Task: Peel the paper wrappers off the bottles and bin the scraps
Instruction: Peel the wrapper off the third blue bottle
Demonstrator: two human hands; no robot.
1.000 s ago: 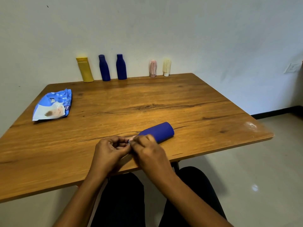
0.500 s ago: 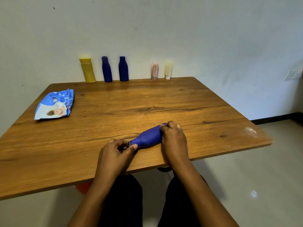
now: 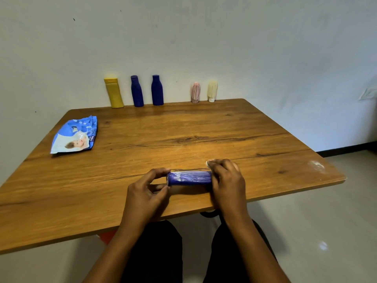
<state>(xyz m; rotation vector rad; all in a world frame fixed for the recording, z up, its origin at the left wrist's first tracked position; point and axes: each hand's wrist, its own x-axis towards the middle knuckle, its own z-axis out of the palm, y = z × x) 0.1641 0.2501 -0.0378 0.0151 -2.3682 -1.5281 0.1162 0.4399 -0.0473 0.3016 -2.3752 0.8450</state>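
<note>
Bottle swing since 0.5 s ago: the held bottle [image 3: 192,178] was angled with its neck toward the left hand and now lies roughly parallel to the near edge of the tabletop [image 3: 265,160]. Right hand has slid to the right end.

Near:
- left hand [image 3: 146,198]: fingers [image 3: 158,173] curled, index above and thumb below, pinching the bottle's left end. Looks like it's working the wrapper edge, but I cannot tell if any paper is actually caught.
- right hand [image 3: 229,181]: its fingers wrap over the right end and pin it to the tabletop. Pale speck at 1 fingertip, nail or scrap, cannot tell.
- wrapper [image 3: 179,177]: surface is creased with pale streaks, so I judge it's still on and the peel is only starting.

Mid: wipes pack [image 3: 74,135] lies flat at the left side, well apart from the hands. Contents not visible.

Far, along the wall, all upright: yellow bottle [image 3: 114,92], dark-blue bottle [image 3: 137,91], 2nd dark-blue bottle [image 3: 157,90], pink bottle [image 3: 195,92], cream bottle [image 3: 212,91]. Cannot tell which of these 5 are wrapped or already stripped. All opaque, so fill level unknown.

Progress: early or mid, 1 bottle in work. No loose scraps seen on the tabletop and no bin in view, so the binning step is unconfirmed.
</note>
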